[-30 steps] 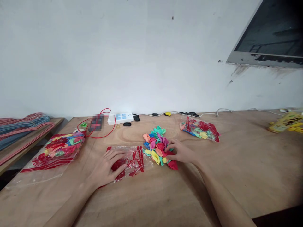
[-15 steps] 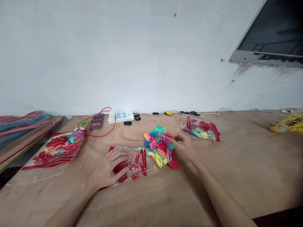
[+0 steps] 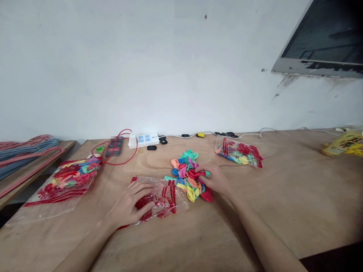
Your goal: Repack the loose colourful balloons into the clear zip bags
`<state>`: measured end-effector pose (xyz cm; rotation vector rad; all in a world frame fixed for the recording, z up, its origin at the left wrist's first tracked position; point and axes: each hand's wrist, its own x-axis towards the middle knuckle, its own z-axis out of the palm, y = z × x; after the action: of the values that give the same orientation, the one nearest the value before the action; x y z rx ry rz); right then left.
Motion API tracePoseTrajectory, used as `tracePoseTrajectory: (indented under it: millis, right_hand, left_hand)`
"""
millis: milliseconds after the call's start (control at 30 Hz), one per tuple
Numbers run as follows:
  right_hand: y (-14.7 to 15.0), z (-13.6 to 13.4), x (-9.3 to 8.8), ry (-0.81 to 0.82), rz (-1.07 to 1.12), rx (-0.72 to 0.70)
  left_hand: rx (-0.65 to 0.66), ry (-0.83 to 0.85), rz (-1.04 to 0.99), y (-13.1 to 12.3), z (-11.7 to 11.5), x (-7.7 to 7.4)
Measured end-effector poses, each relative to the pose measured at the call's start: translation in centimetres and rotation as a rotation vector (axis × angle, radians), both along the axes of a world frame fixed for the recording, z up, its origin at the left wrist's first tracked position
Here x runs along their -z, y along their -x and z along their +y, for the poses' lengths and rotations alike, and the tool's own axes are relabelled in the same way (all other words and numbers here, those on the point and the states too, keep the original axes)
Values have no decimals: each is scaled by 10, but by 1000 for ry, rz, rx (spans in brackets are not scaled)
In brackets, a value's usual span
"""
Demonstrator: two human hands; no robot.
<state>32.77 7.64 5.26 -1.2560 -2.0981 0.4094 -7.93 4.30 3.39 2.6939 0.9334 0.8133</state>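
A heap of small coloured balloons lies in the middle of the wooden table. My right hand rests on the heap's right side, its fingers closed on a red balloon. My left hand lies flat with fingers spread on a clear plastic bag with red print, pressing it to the table. Red balloons show inside that bag, whose mouth faces the heap.
A fuller bag of balloons lies at the left, another bag behind the heap at the right. A white power strip, red wire and cables run along the wall. Yellow packaging sits far right. Coloured hangers lie on a side bench.
My right hand moved from the heap's front edge toward the back, then settled on the right side pinching a red balloon. The left hand stayed on the bag.
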Motion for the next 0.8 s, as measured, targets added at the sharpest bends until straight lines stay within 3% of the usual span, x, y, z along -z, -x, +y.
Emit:
tracePoseTrajectory:
  millis: [300, 500, 633, 800]
  right_hand:
    - [9, -9, -6, 117, -59, -103]
    - [14, -14, -8, 114, -165, -93]
    - [16, -15, -13, 93, -152, -167]
    - [8, -11, -13, 62, -111, -130]
  left_hand:
    - [-5, 20, -6, 0, -1, -1]
    - [-33, 31, 12, 0, -2, -1]
    - [-32, 23, 19, 0, -2, -1]
    - [-12, 17, 34, 0, -2, 0]
